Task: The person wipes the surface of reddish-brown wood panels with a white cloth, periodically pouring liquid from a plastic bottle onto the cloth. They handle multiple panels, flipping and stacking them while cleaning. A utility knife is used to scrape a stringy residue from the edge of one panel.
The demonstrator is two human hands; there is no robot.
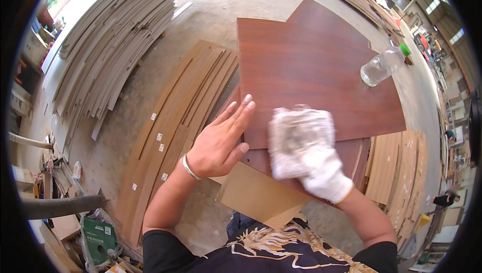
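Observation:
My left hand (222,142), bare with a bracelet at the wrist, lies flat with fingers together on the left edge of a reddish-brown wood panel (311,72). My right hand (306,150) wears a white glove and presses a crumpled white cloth (300,127) onto the panel's near edge. The panel rests on a stack of similar boards. A clear plastic bottle (381,65) with a green cap lies on its side on the panel's far right part.
Curved tan wood strips (175,122) lie on the concrete floor to the left, and a larger pale pile (110,47) farther left. Light boards (396,172) are stacked at right. A green bag (98,238) sits lower left. A person (444,200) stands at the far right.

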